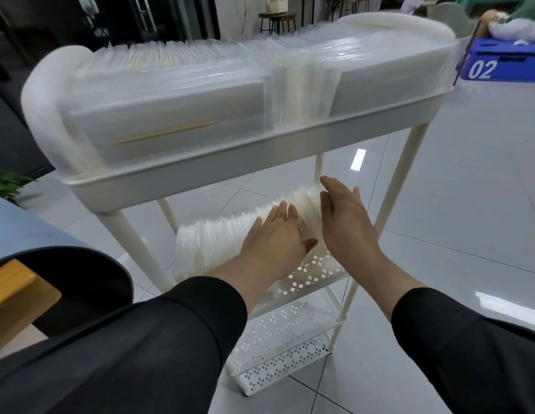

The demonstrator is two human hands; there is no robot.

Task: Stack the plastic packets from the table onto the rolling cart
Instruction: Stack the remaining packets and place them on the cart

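Note:
A white rolling cart point(200, 177) stands in front of me with three perforated shelves. Its top tray is packed with rows of clear plastic packets point(170, 97) standing on edge. On the middle shelf stands another row of packets point(212, 237). My left hand point(275, 237) lies flat on top of that row with straight fingers. My right hand point(344, 216) stands edge-up with straight fingers against the row's right end. The perforated floor of the middle shelf point(314, 273) shows bare to the right of the packets, and the bottom shelf point(284, 348) holds nothing.
A blue-topped table edge point(30, 234) with a wooden part point(18, 285) lies at the left. A blue crate marked 02 point(499, 61) sits at the upper right. Glossy tiled floor surrounds the cart. A green plant point(6, 182) is at far left.

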